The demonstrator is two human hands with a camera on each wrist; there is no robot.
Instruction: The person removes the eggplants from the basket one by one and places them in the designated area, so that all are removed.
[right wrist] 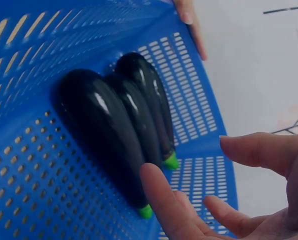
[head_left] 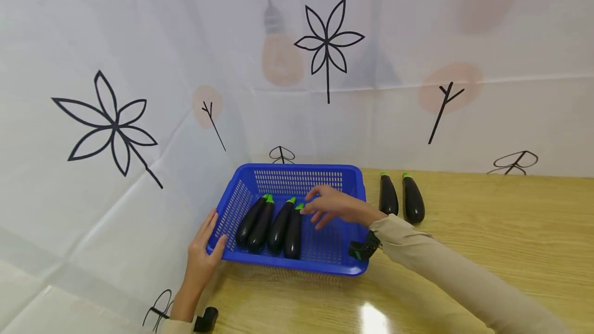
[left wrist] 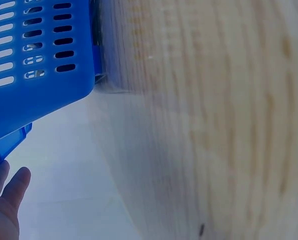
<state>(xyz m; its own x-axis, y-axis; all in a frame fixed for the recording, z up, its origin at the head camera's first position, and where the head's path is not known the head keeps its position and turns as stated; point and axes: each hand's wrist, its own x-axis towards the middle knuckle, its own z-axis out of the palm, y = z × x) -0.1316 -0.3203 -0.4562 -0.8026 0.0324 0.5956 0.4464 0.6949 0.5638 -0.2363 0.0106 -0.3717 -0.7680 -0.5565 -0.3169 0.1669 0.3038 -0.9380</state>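
Observation:
A blue plastic basket [head_left: 320, 268] with slotted walls stands on the table. Several dark eggplants [head_left: 275, 231] with green stem ends lie side by side in its left half. My left hand [head_left: 203, 251] touches the basket's left front corner, its fingers straight along the rim and the thumb apart. Above the basket hovers my right hand [head_left: 331, 204], empty, with thumb and fingers spread close to the stem end of the rightmost eggplant [right wrist: 101, 135]. Two more eggplants, one left [head_left: 388, 195] and one right [head_left: 413, 199], lie on the table just right of the basket.
The light wooden table [head_left: 501, 231] extends to the right. A white cloth [head_left: 394, 24] printed with black flowers and twigs hangs behind and along the left side, close to the basket. A black wrist device [head_left: 364, 247] on the right arm overlaps the basket's right wall.

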